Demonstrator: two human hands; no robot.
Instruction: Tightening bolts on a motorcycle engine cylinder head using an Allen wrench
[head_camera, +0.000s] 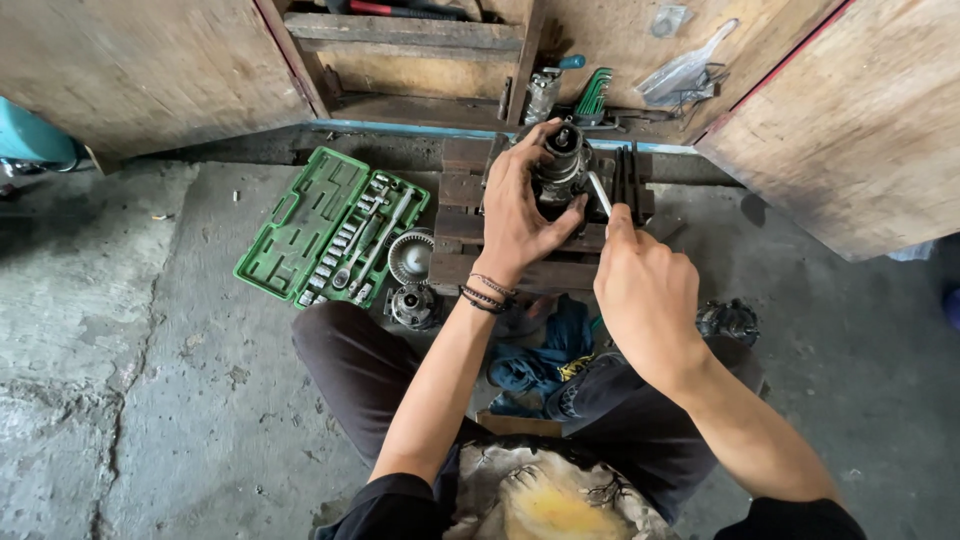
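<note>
Head view: metal assembly (560, 170) in left hand (520, 220) grip, perhaps steadied.

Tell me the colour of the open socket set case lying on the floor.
The socket set case is green, holding metal sockets. It shows in the head view, left of the left hand.

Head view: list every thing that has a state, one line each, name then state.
Green socket case: lid open, lying flat on the floor, sockets inside.
Metal part: upright on the wooden block, gripped by the left hand.
Hex key: held by the right hand, tip against the metal part.
Cabinet doors: swung open.
Gear: loose on the floor beside the case.
</note>
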